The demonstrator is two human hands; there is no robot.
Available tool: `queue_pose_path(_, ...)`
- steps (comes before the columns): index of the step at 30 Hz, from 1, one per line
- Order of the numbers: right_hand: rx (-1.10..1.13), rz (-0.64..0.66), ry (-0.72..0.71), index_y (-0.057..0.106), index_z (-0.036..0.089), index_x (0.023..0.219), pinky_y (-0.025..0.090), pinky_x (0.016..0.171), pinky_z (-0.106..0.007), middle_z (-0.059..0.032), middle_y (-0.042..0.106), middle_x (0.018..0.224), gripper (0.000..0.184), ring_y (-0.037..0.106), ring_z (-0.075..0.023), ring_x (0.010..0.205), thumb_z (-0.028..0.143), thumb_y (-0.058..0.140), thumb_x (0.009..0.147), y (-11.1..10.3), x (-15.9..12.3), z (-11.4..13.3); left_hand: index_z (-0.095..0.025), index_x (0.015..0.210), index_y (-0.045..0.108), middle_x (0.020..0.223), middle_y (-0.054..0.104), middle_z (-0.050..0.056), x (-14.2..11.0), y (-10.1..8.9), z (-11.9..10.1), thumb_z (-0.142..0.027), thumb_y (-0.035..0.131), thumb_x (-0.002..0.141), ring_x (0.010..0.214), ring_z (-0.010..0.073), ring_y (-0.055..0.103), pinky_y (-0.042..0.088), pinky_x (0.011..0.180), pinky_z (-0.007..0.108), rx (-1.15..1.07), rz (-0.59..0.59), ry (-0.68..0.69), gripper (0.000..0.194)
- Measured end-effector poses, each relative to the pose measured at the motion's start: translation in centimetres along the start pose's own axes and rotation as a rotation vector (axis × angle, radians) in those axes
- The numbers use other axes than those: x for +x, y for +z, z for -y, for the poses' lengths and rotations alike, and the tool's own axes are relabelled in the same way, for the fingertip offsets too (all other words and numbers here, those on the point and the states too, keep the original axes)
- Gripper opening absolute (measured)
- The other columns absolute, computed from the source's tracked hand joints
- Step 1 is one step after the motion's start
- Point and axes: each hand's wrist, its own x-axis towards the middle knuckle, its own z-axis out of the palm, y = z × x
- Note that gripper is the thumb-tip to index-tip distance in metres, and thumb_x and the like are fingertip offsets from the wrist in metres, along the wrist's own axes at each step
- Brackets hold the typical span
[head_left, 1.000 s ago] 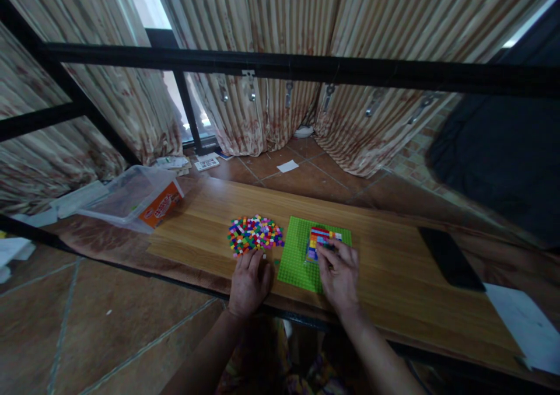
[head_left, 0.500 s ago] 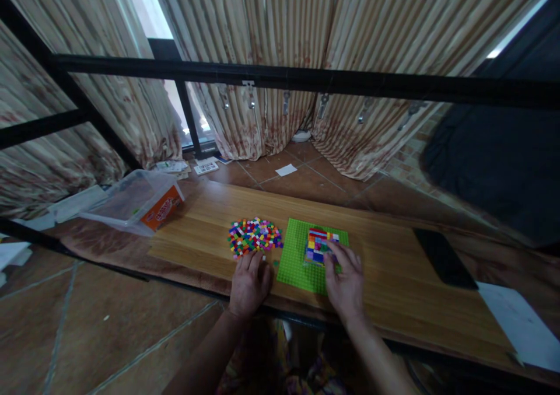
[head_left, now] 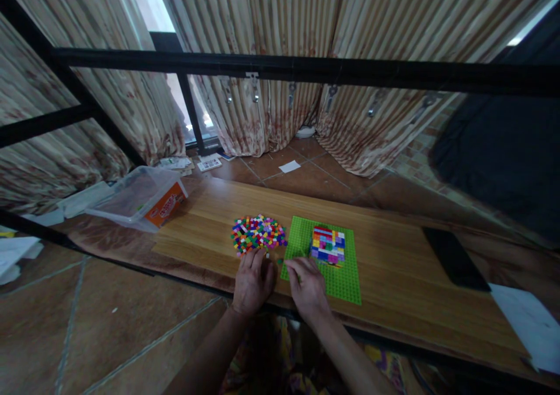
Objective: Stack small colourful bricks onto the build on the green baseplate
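Note:
My left hand (head_left: 252, 281) rests at the near edge of a pile of small coloured building bricks (head_left: 258, 233), its fingers stretched toward them and nothing visible in its grasp. My right hand (head_left: 307, 284) is over the near left part of a green baseplate (head_left: 350, 290), thumb and index finger slightly apart. Just left of its fingertips lies a small green brick (head_left: 280, 261) on the wooden board. A block of multicoloured bricks (head_left: 328, 245) stands on the baseplate, beyond the right hand and apart from it.
A clear plastic box (head_left: 140, 199) with an orange label stands at the board's left end. To the right lie a black phone (head_left: 455, 259) and white paper (head_left: 527, 319). A black metal rail (head_left: 280, 68) crosses in front of the curtains.
My right hand has left the brick block and moved left to the baseplate's near left edge, beside the loose green brick. The left hand stays by the pile. The view has shifted slightly.

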Motion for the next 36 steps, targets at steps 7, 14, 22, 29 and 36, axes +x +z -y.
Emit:
queue_pose_path(7, -0.067, 0.119, -0.006, 0.070, 0.022, 0.096, 0.046, 0.085, -0.031, -0.0043, 0.067, 0.092, 0.026, 0.057, -0.0194, 0.092, 0.014, 0.047, 0.091, 1.9, 4.0, 0.3, -0.016, 0.109, 0.051, 0.105, 0.059, 0.011, 0.1, -0.1, -0.1, -0.019, 0.054, 0.085, 0.102, 0.0223, 0.056, 0.050, 0.090, 0.038, -0.050, -0.009, -0.022, 0.024)
queue_pose_path(14, -0.270, 0.213, 0.014, 0.069, 0.024, 0.093, 0.043, 0.085, -0.031, -0.0043, 0.064, 0.094, 0.017, 0.055, -0.0210, 0.095, 0.020, 0.053, 0.089, 2.7, 5.5, 0.9, -0.018, 0.105, 0.052, 0.104, 0.059, 0.010, 0.3, -0.2, -0.2, -0.018, 0.054, 0.084, 0.102, 0.0219, 0.057, 0.051, 0.089, 0.038, -0.053, -0.003, -0.010, 0.021)
queue_pose_path(22, -0.343, 0.225, -0.015, 0.066, 0.023, 0.090, 0.041, 0.082, -0.032, -0.0054, 0.063, 0.093, 0.016, 0.052, -0.0217, 0.093, 0.019, 0.051, 0.090, 3.3, 5.4, 1.0, -0.018, 0.108, 0.052, 0.106, 0.060, 0.010, 0.0, -0.2, 0.0, -0.016, 0.054, 0.084, 0.103, 0.0226, 0.057, 0.051, 0.091, 0.040, -0.063, -0.018, 0.020, 0.024)
queue_pose_path(29, -0.280, 0.170, -0.090, 0.066, 0.021, 0.090, 0.044, 0.077, -0.035, -0.0067, 0.063, 0.085, 0.026, 0.054, -0.0224, 0.085, 0.015, 0.041, 0.093, 2.4, 4.9, 0.6, -0.018, 0.107, 0.053, 0.106, 0.060, 0.010, -0.7, -0.5, 0.1, -0.015, 0.053, 0.085, 0.102, 0.0212, 0.058, 0.053, 0.087, 0.038, -0.119, -0.039, 0.109, 0.023)
queue_pose_path(36, -0.084, 0.008, -0.040, 0.067, 0.022, 0.102, 0.047, 0.082, -0.035, -0.0066, 0.064, 0.092, 0.027, 0.058, -0.0208, 0.090, 0.023, 0.040, 0.096, -2.2, 2.5, 0.6, -0.018, 0.099, 0.057, 0.096, 0.061, 0.009, -1.1, -0.8, -0.2, -0.014, 0.052, 0.086, 0.093, 0.0197, 0.058, 0.053, 0.082, 0.034, -0.152, 0.072, 0.245, 0.014)
